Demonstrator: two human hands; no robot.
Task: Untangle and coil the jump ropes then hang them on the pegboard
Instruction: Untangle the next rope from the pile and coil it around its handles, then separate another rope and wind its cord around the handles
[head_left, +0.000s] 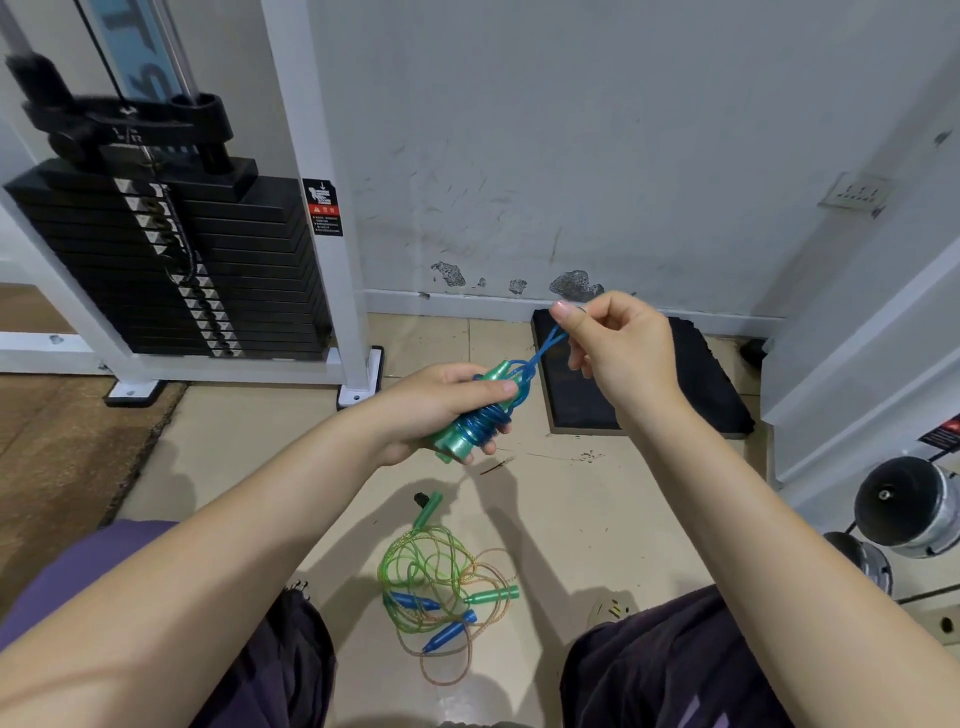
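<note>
Jump ropes on floor: a loose tangle (441, 587) of green and orange cord lies on the tiles between the person's knees, with two blue handles and two green handles in it; one green handle (428, 510) juts up and away from the heap toward the wall.
Weight stack: black plates (171, 270) in a white frame stand at upper left, well apart from the ropes.
Black mat: a dark pad (696, 384) lies flat against the wall base, behind the right hand.
Held bundle: green handles wrapped in blue cord (475, 410), long axis slanting from lower left up to upper right, narrow ends toward the wall.
Left hand: the hand (441, 405) grips the bundle, fingers curled under it and thumb pressed on top.
Right hand: the hand (618, 343) is raised above and right of the bundle, thumb and forefinger pinching a doubled strand of blue cord (545, 348) that runs taut down to the bundle; other fingers loosely curled.
</note>
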